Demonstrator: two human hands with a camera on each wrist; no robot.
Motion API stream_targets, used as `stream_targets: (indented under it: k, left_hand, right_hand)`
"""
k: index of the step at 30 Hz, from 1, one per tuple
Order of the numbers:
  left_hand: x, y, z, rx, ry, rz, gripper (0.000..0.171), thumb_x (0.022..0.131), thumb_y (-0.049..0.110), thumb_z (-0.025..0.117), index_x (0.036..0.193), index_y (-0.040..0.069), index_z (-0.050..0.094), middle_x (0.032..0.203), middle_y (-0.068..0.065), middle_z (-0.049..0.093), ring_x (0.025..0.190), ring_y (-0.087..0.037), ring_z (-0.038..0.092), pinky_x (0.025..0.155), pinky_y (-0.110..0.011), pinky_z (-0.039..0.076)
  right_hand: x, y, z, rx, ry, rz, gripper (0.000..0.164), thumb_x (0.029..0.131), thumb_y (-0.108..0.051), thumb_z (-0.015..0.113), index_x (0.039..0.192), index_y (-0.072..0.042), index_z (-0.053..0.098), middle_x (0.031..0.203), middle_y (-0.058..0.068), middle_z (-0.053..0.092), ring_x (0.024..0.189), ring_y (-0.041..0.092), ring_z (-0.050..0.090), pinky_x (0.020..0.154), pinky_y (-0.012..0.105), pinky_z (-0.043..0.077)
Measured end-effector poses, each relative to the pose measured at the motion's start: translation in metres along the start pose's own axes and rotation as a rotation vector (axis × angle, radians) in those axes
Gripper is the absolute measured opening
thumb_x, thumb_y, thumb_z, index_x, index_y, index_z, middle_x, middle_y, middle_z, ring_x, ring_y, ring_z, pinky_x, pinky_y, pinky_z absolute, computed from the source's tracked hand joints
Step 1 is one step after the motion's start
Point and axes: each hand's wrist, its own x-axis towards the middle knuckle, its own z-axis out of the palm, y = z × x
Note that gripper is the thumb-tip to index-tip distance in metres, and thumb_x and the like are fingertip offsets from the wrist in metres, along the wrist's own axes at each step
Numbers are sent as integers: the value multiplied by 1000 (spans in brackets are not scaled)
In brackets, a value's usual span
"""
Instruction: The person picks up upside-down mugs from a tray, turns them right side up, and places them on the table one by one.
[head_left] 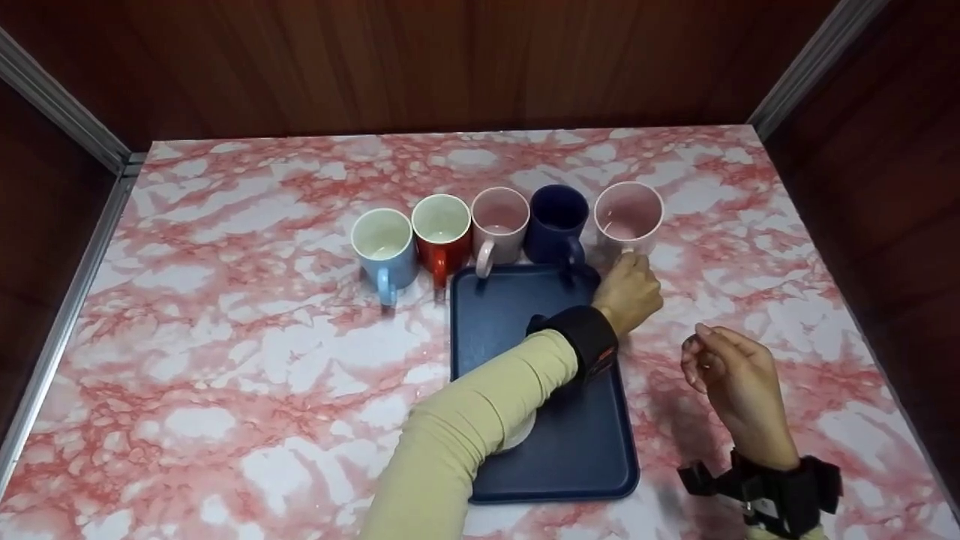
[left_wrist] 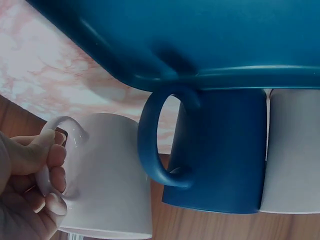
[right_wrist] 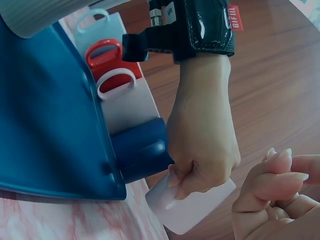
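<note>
My left hand (head_left: 628, 294) reaches across the tray and grips the handle of the pale pink mug (head_left: 628, 214) at the right end of a row. In the left wrist view, its fingers (left_wrist: 56, 175) curl through that handle. The mug stands slightly apart from the dark blue mug (head_left: 559, 221) beside it. My right hand (head_left: 739, 382) hovers at the right of the tray, its fingers loosely curled with nothing held. The dark blue tray (head_left: 577, 465) lies lengthwise under my left forearm, which hides part of it.
Left of the dark blue mug stand another pale pink mug (head_left: 501, 225), a red mug (head_left: 442, 232) and a light blue mug (head_left: 385, 247), handles toward me. A pale curved edge (head_left: 520, 433) shows below my sleeve; its kind is hidden. Brown panels (head_left: 450, 67) enclose the marbled table (head_left: 225, 337).
</note>
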Motion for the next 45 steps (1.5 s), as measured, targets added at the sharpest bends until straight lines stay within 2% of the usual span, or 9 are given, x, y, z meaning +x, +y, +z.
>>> stream_targets:
  k: [12,18,19,22,25,26,31,39,45]
  left_hand:
    - [2,-5,7,23,-169,26,35,96,18,35,110,32,65,107,11,61,92,-13,46,72,-30,33]
    - [9,-1,19,2,-225,29,36,97,18,35,114,33,63,110,13,60,95,-11,45,74,-29,34]
    - [14,3,29,9,-204,21,36,97,18,36,112,35,63,107,13,61,92,-11,45,72,-30,34]
    - [17,3,32,17,-209,19,35,97,18,36,112,34,64,107,12,61,91,-11,44,72,-31,33]
    - [17,1,29,34,-208,16,36,97,17,35,113,32,63,107,10,60,92,-12,44,72,-31,33]
    - [13,-3,20,34,-231,22,36,98,16,34,116,30,62,111,9,60,95,-12,44,75,-29,33]
    - [9,-12,19,83,-233,-2,38,98,19,30,118,32,60,114,9,56,102,-15,41,81,-31,31]
    - [7,-21,23,56,-127,-24,37,98,21,32,113,30,64,116,8,57,109,-20,37,84,-34,31]
    - [5,-19,20,46,-108,-46,38,97,21,31,113,31,64,116,7,58,110,-22,39,84,-36,33]
  right_hand:
    - [-2,3,2,-30,-17,13,27,93,-4,51,69,5,61,64,10,58,47,18,47,42,22,32]
    - [-2,3,1,-17,-19,10,26,93,-4,51,70,5,61,64,11,59,47,18,48,42,22,33]
    - [-1,3,1,-18,-17,10,26,93,-4,51,70,5,61,64,11,59,47,18,48,42,22,33]
    - [-1,3,0,-21,-8,12,26,92,-4,52,70,5,61,64,11,59,48,18,48,41,22,34]
    - [-1,2,0,-22,0,13,25,92,-4,53,70,6,61,64,11,59,48,18,48,41,22,34]
    - [-1,2,0,-24,1,14,25,92,-4,53,70,6,61,64,11,59,48,18,48,41,22,34]
    - [0,1,0,-32,3,20,25,92,-5,53,70,5,62,64,11,59,47,18,48,41,22,34]
    - [3,1,1,-43,-3,15,25,91,-5,53,70,6,62,64,11,59,48,18,48,41,22,34]
    - [4,1,2,-28,-16,9,24,92,-3,52,71,6,62,64,11,59,48,18,49,41,22,35]
